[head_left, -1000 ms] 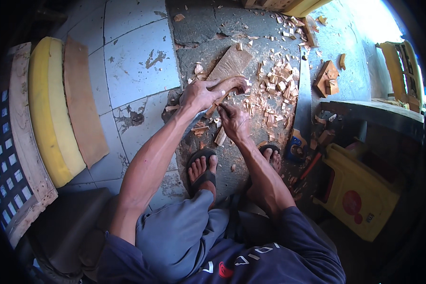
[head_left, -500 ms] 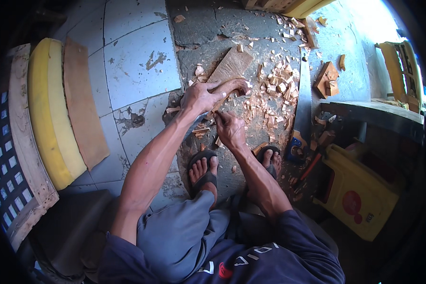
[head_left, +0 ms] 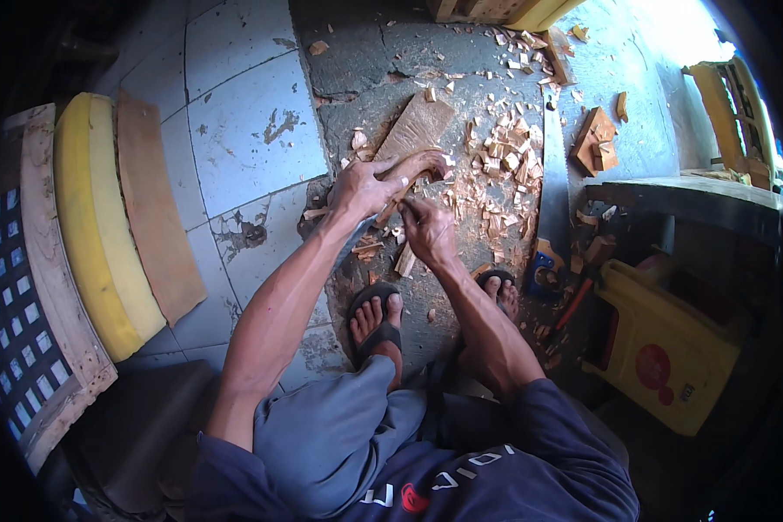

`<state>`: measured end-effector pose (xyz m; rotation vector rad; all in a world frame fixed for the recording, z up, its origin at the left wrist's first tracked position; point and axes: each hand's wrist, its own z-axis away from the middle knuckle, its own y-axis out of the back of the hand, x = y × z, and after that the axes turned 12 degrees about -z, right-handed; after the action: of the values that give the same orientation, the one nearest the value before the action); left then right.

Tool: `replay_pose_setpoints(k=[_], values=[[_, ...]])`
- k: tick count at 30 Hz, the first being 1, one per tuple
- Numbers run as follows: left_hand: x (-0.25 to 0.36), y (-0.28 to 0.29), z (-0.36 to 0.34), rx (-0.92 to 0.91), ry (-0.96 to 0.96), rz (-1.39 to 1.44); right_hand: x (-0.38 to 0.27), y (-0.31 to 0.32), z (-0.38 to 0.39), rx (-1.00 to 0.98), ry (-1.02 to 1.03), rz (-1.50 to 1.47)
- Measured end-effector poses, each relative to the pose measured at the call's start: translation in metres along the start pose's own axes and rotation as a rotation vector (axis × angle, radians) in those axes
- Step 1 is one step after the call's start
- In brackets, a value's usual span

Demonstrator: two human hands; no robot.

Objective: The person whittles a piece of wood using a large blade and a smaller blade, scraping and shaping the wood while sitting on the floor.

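Note:
Bent over the chip-strewn floor, my left hand grips a curved brown wooden piece, fingers wrapped across it. A flat textured board lies under its far side. My right hand is closed just below the piece, near its lower part; what it grips is too small and hidden to name. Pale wood chips are scattered to the right of both hands.
A saw with a blue handle lies at right, near wooden blocks, a dark bench and a yellow plastic object. At left stand yellow padding and a slatted wooden frame. My sandaled feet are below my hands.
My right hand drew back toward me along the piece, then moved slightly forward again. My left hand keeps its grip. The view has shifted slightly.

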<state>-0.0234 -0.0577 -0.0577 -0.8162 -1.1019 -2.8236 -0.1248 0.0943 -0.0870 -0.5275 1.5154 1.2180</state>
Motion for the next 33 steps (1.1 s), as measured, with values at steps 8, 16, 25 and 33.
replay_pose_setpoints(k=[8, 16, 25, 33], values=[[-0.001, 0.002, 0.001, -0.021, 0.018, 0.032, 0.0, 0.015, -0.027, 0.048, -0.04, 0.013], [-0.007, -0.007, -0.004, 0.091, -0.049, 0.035, 0.005, 0.008, -0.026, 0.162, -0.071, 0.021], [0.002, 0.0, -0.003, 0.017, -0.053, 0.063, 0.005, 0.002, -0.022, 0.291, -0.067, -0.025], [0.002, 0.002, 0.001, 0.037, -0.068, 0.066, -0.016, -0.004, -0.022, 0.354, -0.291, -0.051]])
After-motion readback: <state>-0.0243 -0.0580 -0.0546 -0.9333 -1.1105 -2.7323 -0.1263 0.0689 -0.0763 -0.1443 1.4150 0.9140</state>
